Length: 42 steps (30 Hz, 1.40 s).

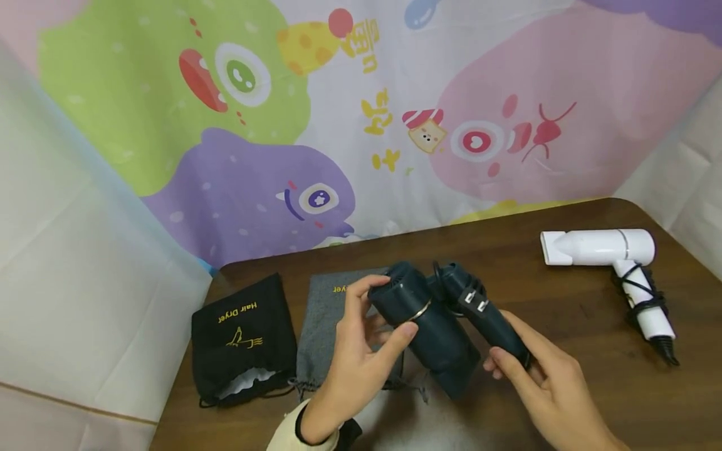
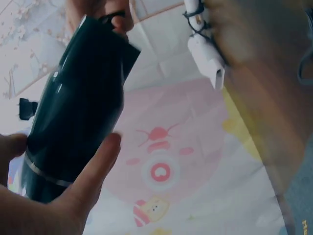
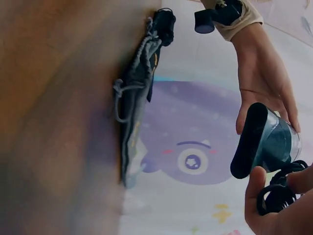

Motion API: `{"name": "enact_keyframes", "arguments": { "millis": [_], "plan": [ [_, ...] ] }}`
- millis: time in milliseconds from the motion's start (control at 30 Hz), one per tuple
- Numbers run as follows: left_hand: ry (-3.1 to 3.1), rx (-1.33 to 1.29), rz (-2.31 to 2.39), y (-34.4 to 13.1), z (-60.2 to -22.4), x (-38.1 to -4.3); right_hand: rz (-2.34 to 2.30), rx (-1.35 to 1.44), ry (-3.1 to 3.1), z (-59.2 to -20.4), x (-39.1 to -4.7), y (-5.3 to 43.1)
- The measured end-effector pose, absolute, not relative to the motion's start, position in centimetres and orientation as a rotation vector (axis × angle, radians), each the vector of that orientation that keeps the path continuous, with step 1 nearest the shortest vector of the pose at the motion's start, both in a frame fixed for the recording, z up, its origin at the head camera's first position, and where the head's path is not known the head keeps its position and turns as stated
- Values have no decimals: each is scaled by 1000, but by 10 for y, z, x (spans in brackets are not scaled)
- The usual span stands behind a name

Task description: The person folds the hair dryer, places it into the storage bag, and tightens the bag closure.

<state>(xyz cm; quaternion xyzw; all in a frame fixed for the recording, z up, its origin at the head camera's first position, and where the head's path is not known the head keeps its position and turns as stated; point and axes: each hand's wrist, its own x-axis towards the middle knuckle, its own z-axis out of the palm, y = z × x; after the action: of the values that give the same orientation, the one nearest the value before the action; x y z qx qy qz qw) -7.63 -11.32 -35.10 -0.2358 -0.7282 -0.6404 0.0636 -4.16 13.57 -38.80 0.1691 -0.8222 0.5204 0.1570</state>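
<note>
Above a dark brown wooden table (image 1: 581,313), a dark teal hair dryer with a rounded barrel, a thin gold-coloured band and a flattened nozzle (image 1: 457,373) is held in both hands. The barrel is gripped between the thumb and curled fingers of the left hand (image 1: 361,351); the handle is pinched near its end by the thumb and fingers of the right hand (image 1: 549,382). Around the handle a black cord (image 3: 266,200) is looped. Behind the left hand, a grey cloth drawstring pouch (image 1: 321,332) is partly hidden on the table; just beside it a black cloth pouch with yellow lettering (image 1: 254,338) is laid. At the far right, well apart, a white hair dryer (image 1: 598,247) is seen, its handle wrapped in black cord.
</note>
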Motion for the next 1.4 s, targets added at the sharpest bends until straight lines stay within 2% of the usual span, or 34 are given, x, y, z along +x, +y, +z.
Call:
{"name": "enact_keyframes", "arguments": {
  "millis": [333, 533, 700, 933, 1400],
  "plan": [
    [-2648, -757, -1432, -150, -355, -83, 1608, 374, -2268, -409, -46, 143],
    [-2921, -743, -958, -183, -374, -80, 1637, 357, -2250, -411, -52, 148],
    [-3106, -751, -824, -209, -397, -86, 1636, 340, -2251, -414, -53, 149],
    [-3356, -580, -528, -224, -415, -88, 1647, 313, -2254, -420, -54, 150],
    [-3075, -854, -734, -215, -429, -99, 1613, 170, -2357, -438, -68, 164]
  ]
}}
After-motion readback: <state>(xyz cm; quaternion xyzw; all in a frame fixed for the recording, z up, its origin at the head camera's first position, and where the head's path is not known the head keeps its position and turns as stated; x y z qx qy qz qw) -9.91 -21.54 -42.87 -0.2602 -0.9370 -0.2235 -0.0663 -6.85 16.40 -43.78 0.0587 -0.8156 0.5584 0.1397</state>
